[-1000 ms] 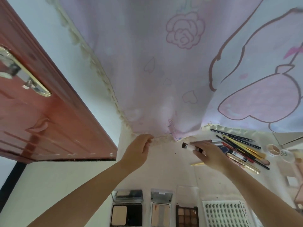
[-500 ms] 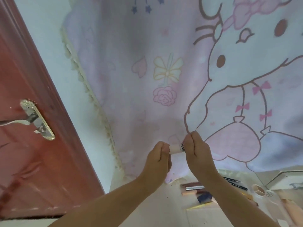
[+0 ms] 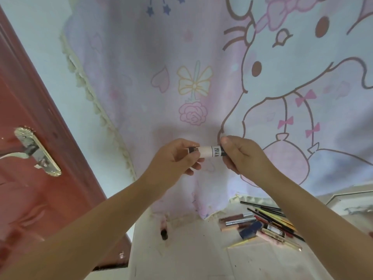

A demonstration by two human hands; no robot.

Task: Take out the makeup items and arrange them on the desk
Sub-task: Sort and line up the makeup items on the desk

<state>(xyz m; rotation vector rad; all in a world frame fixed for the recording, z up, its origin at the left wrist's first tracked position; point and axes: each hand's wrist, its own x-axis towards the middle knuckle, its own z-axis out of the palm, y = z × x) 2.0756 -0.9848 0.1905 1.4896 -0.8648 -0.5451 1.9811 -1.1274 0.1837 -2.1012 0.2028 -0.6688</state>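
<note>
Item: small white cylindrical makeup stick with black ends, raised above the tabletop. Left hand and right hand each pinch one end. Step: inspection. Next, likely: lower beside the pencil-and-tube pile at the far right edge.

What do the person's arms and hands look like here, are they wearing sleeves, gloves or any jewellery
Both arms enter from the bottom of the head view, bare along their whole visible length: no sleeves or cuffs show. The left hand and right hand are ungloved. No rings, bracelets or watch are visible on the fingers or wrists. The visible nails look short and unpainted, though they are small in the picture.
</note>
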